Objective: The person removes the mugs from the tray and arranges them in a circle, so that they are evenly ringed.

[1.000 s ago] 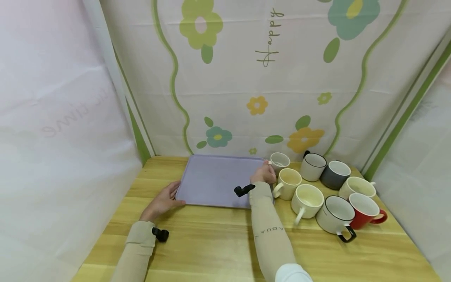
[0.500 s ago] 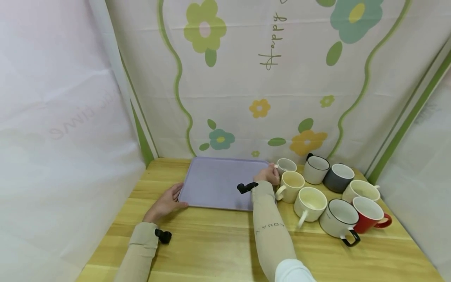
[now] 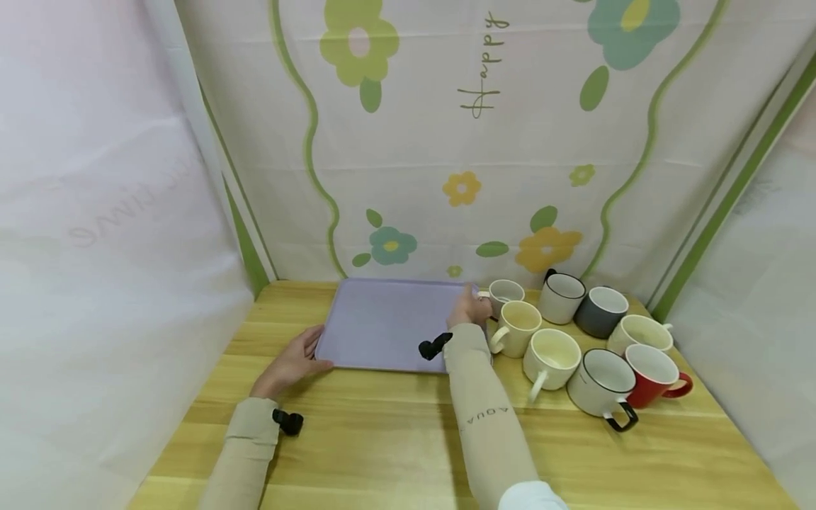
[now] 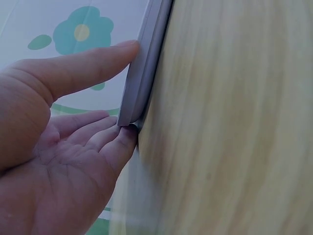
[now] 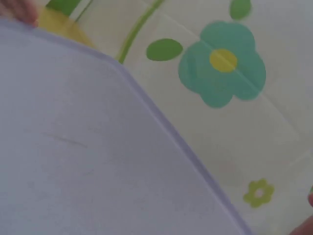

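Observation:
A flat lavender tray (image 3: 389, 322) lies at the back of the wooden table. My left hand (image 3: 290, 363) holds its near left corner. In the left wrist view, the left thumb (image 4: 98, 71) lies against the tray's rim (image 4: 146, 63), and the fingertips are tucked at the corner. My right hand (image 3: 469, 309) is at the tray's right side, beside the handle of a small white mug (image 3: 506, 290); its grip is mostly hidden, so I cannot tell what it holds. At the right wrist view's lower right edge, only bits of right fingers (image 5: 305, 227) show.
More mugs crowd the right side: a cream mug (image 3: 519, 327), a yellowish-white mug (image 3: 551, 360), a black-rimmed white mug (image 3: 601, 386), a red mug (image 3: 656, 375), a dark grey mug (image 3: 601, 315) and others. Flowered cloth (image 3: 427, 142) hangs behind the table.
The small white mug shifts slightly right, then a little back. My right hand draws left, baring more of its handle. Left hand and tray stay put; the head view sways.

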### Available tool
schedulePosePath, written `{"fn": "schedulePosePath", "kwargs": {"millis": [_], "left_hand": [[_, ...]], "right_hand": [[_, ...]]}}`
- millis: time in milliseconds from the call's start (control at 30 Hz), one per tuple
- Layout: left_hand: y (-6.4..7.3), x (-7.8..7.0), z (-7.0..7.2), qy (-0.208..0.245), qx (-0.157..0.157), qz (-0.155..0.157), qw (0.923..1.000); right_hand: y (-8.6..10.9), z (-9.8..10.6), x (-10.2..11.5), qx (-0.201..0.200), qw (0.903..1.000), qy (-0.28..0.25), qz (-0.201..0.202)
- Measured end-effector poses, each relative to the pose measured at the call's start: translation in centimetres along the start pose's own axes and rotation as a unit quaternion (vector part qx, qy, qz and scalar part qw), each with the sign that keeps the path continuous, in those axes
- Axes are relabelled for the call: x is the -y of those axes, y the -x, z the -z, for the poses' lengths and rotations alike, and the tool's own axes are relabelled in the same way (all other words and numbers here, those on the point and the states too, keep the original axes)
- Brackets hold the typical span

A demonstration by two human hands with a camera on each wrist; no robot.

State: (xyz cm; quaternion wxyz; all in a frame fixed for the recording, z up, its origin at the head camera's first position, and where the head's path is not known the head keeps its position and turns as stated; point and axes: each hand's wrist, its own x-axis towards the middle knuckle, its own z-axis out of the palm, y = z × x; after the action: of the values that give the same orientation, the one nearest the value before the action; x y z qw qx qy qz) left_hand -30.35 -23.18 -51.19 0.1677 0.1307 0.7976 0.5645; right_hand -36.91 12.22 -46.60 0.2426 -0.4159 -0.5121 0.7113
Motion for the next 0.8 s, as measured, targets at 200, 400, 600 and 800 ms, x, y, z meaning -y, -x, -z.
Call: {"fn": "schedulePosePath", "kwargs": {"millis": [200, 400, 600, 800], "left_hand": [[-0.2, 0.3, 0.2, 0.001, -0.003, -0.009, 1.0000], [-0.3, 0.5, 0.3, -0.014, -0.003, -0.004, 0.9999], [-0.2, 0.4, 0.4, -0.010, -0.007, -0.004, 0.9999], [-0.3, 0.2, 0.2, -0.001, -0.005, -0.001, 1.0000]], "right_hand": [[1.7, 0.8, 1.7, 0.113, 0.9856, 0.088, 0.089], [0.0, 1.9, 6.7, 0.257, 0.9080, 0.253, 0.213], [-4.4, 2.9, 12.7, 0.397, 0.7387, 0.458, 0.295], [-8.6, 3.9, 16.2, 0.434, 0.5430, 0.629, 0.348]]}}
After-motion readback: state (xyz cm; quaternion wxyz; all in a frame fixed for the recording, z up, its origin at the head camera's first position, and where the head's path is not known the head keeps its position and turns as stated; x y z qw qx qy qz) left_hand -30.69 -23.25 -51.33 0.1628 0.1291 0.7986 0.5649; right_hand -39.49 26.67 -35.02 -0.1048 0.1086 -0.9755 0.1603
